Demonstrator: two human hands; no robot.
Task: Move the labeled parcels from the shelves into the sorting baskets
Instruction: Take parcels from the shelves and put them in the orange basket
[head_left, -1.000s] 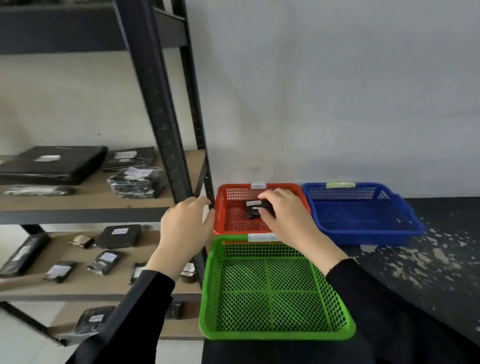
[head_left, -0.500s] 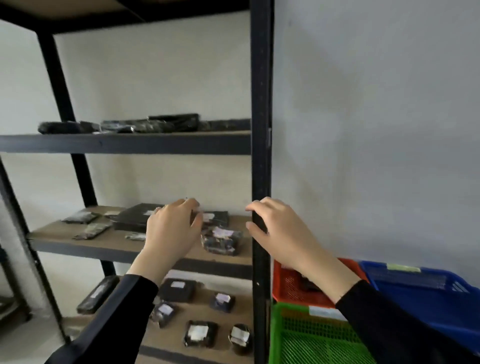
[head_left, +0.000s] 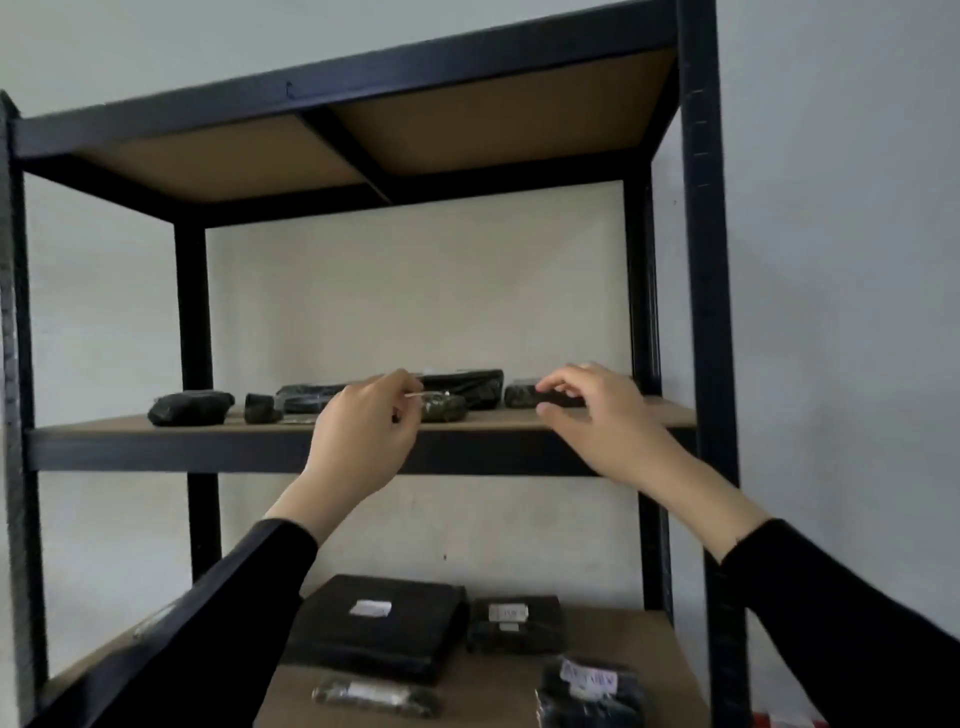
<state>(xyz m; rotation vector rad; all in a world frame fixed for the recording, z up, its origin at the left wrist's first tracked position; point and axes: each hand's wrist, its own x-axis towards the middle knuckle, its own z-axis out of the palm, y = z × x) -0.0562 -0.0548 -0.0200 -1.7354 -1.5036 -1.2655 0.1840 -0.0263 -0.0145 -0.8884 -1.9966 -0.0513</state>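
Observation:
Several black wrapped parcels lie in a row on the upper shelf board (head_left: 665, 415). My left hand (head_left: 363, 436) is raised in front of a small speckled parcel (head_left: 447, 408); its curled fingertips meet the edge of that parcel's white label, and I cannot see whether they grip it. My right hand (head_left: 597, 415) reaches to a dark parcel (head_left: 519, 396) at the row's right end, fingers above and thumb below its near end, spread apart. Both parcels rest on the board. Further left lie a lumpy parcel (head_left: 189, 408) and a small block (head_left: 262, 406).
The shelf below holds a large flat parcel (head_left: 379, 629), a medium labelled one (head_left: 514, 623), a long thin one (head_left: 374, 696) and a crinkled one (head_left: 587, 691). A black steel upright (head_left: 701, 312) stands right of my right hand. A sliver of the red basket (head_left: 789, 721) shows at the bottom right.
My view has swung up from the baskets to the upper shelf. Both hands have risen from the middle shelf level to the row of parcels on the upper board.

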